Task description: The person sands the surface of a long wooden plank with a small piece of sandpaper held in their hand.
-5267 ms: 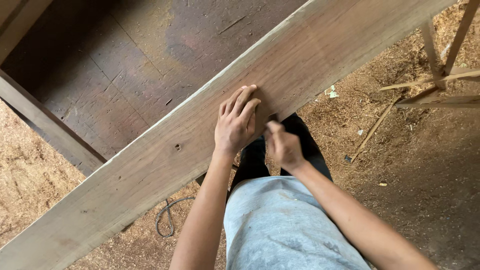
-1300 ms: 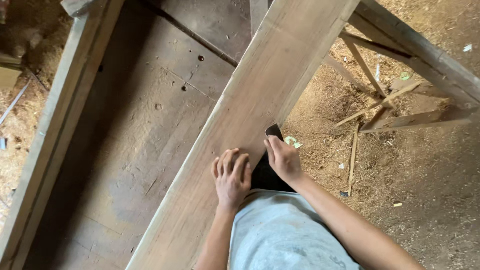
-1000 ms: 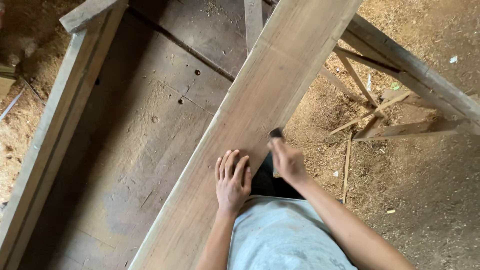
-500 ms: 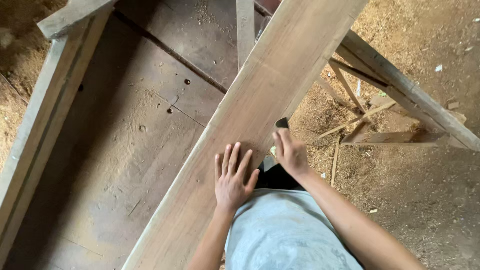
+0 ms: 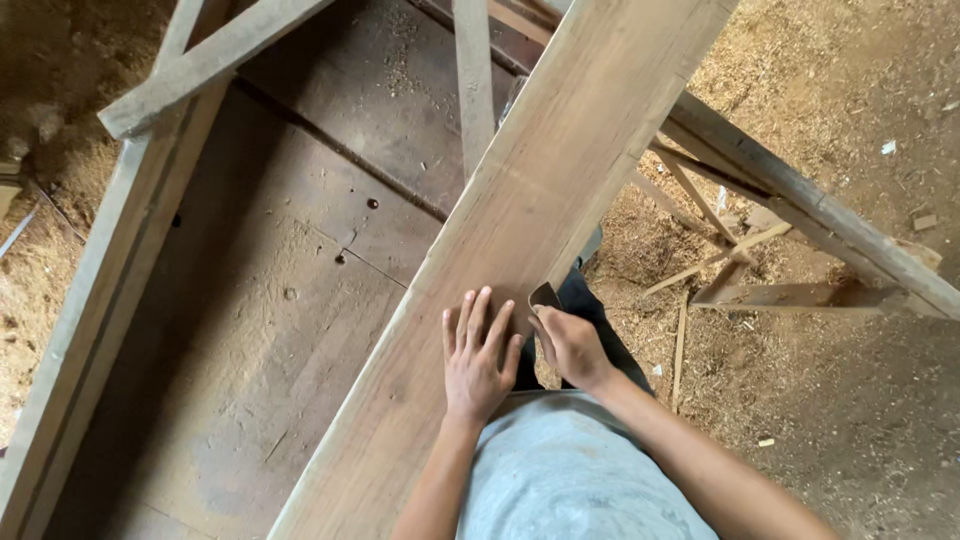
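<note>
Fingers (image 5: 470,325) of the left hand (image 5: 478,362) lay spread flat on the long plank (image 5: 540,215), which ran slantwise over the dark wooden counter (image 5: 290,300). Right hand (image 5: 570,345) pinched a small dark piece (image 5: 544,295) against the plank's near edge; judging by this, most of that edge seemed still unworked.

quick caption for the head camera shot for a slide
Left hand flat on a long plank while the right hand presses a small dark pad against its edge.
</note>
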